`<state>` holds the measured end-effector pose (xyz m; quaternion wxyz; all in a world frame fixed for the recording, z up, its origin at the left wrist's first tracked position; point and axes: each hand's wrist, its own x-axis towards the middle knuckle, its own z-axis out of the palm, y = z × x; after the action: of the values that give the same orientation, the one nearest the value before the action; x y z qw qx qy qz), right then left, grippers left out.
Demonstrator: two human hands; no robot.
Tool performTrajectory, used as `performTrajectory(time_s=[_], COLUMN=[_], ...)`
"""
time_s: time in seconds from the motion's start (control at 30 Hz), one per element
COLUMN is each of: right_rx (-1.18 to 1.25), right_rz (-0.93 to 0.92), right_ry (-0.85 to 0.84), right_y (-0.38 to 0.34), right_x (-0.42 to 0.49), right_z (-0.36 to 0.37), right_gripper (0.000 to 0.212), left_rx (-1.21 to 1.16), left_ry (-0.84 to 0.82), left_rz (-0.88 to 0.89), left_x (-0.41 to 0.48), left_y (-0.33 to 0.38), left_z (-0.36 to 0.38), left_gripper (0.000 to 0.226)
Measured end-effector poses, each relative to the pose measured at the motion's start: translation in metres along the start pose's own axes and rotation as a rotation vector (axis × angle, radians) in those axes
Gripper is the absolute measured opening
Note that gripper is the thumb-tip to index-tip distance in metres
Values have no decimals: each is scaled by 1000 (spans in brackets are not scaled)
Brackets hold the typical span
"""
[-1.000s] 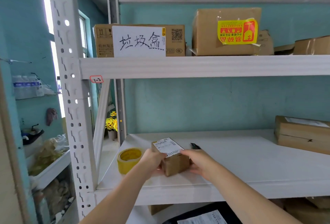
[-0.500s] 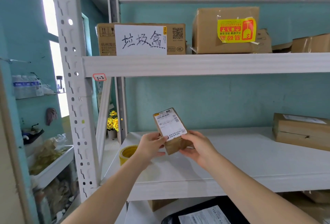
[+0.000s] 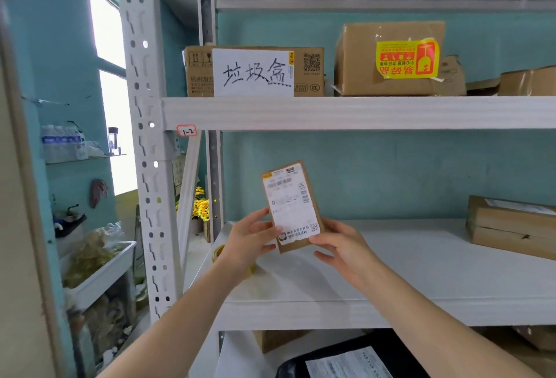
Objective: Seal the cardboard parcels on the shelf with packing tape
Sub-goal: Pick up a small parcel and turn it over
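i hold the small cardboard parcel (image 3: 291,206) up above the middle shelf (image 3: 421,272), its white label facing me, top leaning a little to the left; my left hand (image 3: 249,242) pinches its lower left edge, thumb on the label, fingers curled behind; my right hand (image 3: 343,245) grips the lower right corner, thumb on the front, fingers bent beneath; the yellow tape roll (image 3: 218,252) sits on the shelf behind my left wrist, mostly hidden; a flat parcel (image 3: 511,227) lies on the same shelf, well apart to the right

Left hand (image 3: 249,242) and right hand (image 3: 343,245) hold small parcel (image 3: 290,206) above shelf (image 3: 421,272).
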<state>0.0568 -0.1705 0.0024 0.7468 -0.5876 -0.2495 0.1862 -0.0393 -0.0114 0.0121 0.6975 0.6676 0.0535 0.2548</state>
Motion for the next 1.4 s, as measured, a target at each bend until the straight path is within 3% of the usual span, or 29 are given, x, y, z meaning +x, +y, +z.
performTrajectory(time_s=[0.2, 0.33, 0.47, 0.6, 0.73, 0.9, 0.97, 1.03, 1.17, 1.27, 1.4], right_rx=[-1, -11, -47, -197, -248, -2, 123, 171, 232, 291, 295], right_rz=[-40, -101, -214, -305, -356, -251, -138, -30, 40, 48, 90], right_ry=[6, 90, 189, 209, 168, 156, 103, 19, -149, -214, -256], right_y=[-1, 2, 4, 4, 10, 3, 1, 0, 3, 6, 5], right_x=[-9, -10, -13, -17, -18, -20, -18, -18, -22, -22, -22], right_z=[3, 18, 28, 31, 31, 18, 9, 4, 4, 7, 6], right_gripper=[45, 52, 62, 73, 75, 45, 57, 69, 38, 43, 65], left_rx=[47, 47, 90, 114, 46, -18, -29, -46, -71, -83, -70], left_ry=[30, 26, -3, -35, -25, -154, -237, -326, -430, -473, -499], left_rz=[13, 43, 67, 36, 9, -20, -27, -7, 15, 16, 3], left_x=[-1, 1, 2, 3, 5, 4, 2, 1, -1, -1, -2], left_y=[16, 20, 21, 24, 22, 15, 15, 14, 14, 13, 12], left_z=[-5, 1, 11, 15, 17, 5, -1, -5, -6, -5, -7], left_gripper=[59, 50, 25, 50, 53, 72, 82, 74, 68, 73, 75])
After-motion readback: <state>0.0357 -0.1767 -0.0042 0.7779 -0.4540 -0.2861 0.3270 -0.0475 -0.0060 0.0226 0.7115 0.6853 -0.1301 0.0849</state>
